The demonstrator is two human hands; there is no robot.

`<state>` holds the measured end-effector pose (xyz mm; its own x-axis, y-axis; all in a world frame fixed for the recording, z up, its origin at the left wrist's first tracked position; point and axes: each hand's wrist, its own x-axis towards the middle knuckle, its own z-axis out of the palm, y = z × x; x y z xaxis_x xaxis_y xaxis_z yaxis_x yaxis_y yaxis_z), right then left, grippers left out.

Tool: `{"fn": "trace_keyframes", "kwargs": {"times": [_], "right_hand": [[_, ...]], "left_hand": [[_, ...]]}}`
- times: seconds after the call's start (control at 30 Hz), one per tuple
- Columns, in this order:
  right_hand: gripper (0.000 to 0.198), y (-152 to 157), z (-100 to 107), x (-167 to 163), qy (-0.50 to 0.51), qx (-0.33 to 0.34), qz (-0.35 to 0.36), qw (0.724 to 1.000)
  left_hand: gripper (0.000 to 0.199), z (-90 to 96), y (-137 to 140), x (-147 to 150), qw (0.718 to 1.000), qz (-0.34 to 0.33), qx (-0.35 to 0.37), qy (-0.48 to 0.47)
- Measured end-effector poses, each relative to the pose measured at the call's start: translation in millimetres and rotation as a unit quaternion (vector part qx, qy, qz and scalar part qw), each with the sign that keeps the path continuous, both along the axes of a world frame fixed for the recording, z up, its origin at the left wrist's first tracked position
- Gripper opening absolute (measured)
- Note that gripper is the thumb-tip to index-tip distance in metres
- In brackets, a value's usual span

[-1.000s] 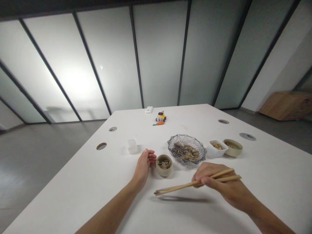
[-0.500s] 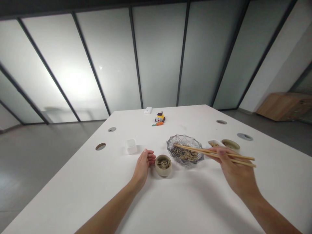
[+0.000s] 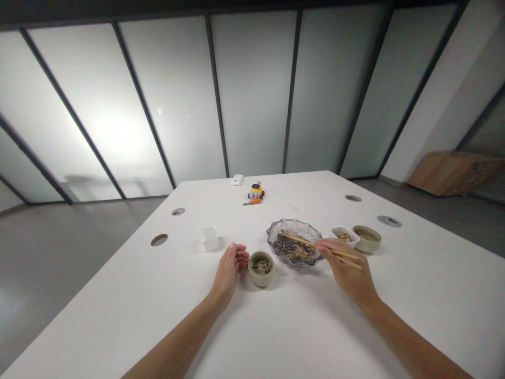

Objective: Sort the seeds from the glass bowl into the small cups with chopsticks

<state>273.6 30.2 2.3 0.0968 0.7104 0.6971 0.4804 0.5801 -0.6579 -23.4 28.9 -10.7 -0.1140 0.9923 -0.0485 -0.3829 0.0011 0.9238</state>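
Note:
My right hand (image 3: 351, 271) grips a pair of wooden chopsticks (image 3: 299, 239). Their tips point down among the seeds at the far left inside a clear fluted glass bowl (image 3: 303, 228). The bowl holds what look like sunflower seeds (image 3: 302, 251), some dark and some pale. To its left stands a small beige cup (image 3: 261, 280) with pale striped seeds in it. My left hand (image 3: 229, 271) rests on the table beside this cup, fingers loosely curved and holding nothing. Whether its fingertips touch the cup, I cannot tell.
Behind my right hand are a white dish (image 3: 354, 238) with pale pieces and a beige bowl (image 3: 371, 245). A white container (image 3: 210, 241) stands left. Farther back lie a toy carrot (image 3: 254, 201), a yellow toy vehicle (image 3: 257, 190) and a white box (image 3: 237, 180). The white table (image 3: 221, 337) has several round holes.
My right hand has moved left, closer to the glass bowl, and the chopsticks now slope more steeply. The white dish and beige bowl show more fully. My left hand stays by the cup.

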Motion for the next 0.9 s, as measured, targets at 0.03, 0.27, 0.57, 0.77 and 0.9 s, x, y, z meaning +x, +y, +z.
{"fn": "trace_keyframes", "kwargs": {"times": [0.03,0.27,0.57,0.77,0.9], "right_hand": [[0.027,0.2,0.0,0.4,-0.003,0.002,-0.001,1.0],[0.024,-1.0,-0.6,3.6,-0.016,0.018,-0.002,1.0],[0.03,-0.7,-1.3,8.0,0.012,0.005,-0.032,0.999],[0.029,-0.8,-1.8,7.9,-0.014,-0.002,-0.012,1.0],[0.029,-2.3,0.6,7.8,-0.016,0.007,-0.015,1.0]], "left_hand": [[0.074,-0.3,0.3,0.0,1.0,0.001,-0.001,-0.001],[0.074,-1.2,0.7,0.6,1.0,0.004,-0.005,0.0],[0.072,-2.9,0.9,0.0,1.0,0.005,0.0,0.005],[0.071,-1.6,0.2,0.5,1.0,0.004,0.001,0.003],[0.072,-1.1,-0.1,0.9,1.0,0.007,-0.002,0.005]]}}
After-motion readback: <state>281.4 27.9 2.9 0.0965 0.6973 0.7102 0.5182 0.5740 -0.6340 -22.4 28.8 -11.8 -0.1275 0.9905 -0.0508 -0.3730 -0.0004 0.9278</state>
